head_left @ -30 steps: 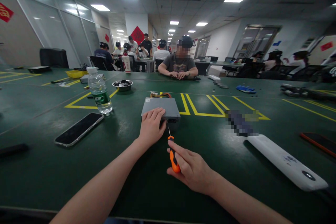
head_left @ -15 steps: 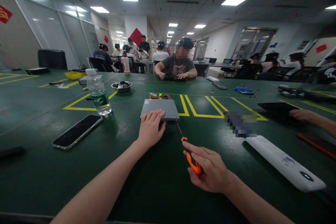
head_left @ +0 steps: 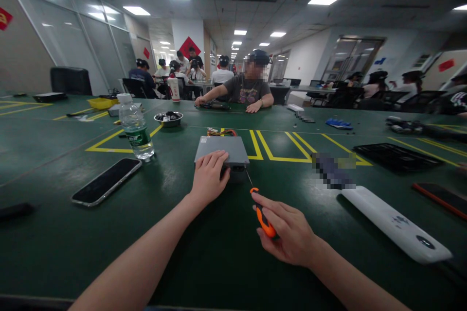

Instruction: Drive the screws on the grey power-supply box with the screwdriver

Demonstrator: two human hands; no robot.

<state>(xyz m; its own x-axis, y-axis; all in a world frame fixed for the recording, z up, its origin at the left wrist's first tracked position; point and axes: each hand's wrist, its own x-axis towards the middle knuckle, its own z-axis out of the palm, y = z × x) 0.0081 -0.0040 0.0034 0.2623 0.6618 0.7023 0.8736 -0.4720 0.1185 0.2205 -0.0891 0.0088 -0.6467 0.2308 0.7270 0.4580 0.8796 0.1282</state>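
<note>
Orange and black, the screwdriver (head_left: 268,230) sits pinched in the right hand (head_left: 292,228), its tip by the near right corner of the box (head_left: 233,146), centre. The left hand (head_left: 210,175) lies unclenched on top — casing apparently closed, progress at the tip too small to judge.

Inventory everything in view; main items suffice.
box: one, grey, centre
wires: several, multicoloured, behind box
screwdriver: one, orange and black, front centre
phone: one, black, left
bottle: one, clear, beside phone
bowl: one, silver, beyond bottle
tray: one, yellow, rear left
flask: one, white and red, far side
device: one, white, right
panel: one, black, right
table: one, green, beneath
people: several, mixed clothing, background
left hand: one, bare, on box
right hand: one, bare, around screwdriver
</note>
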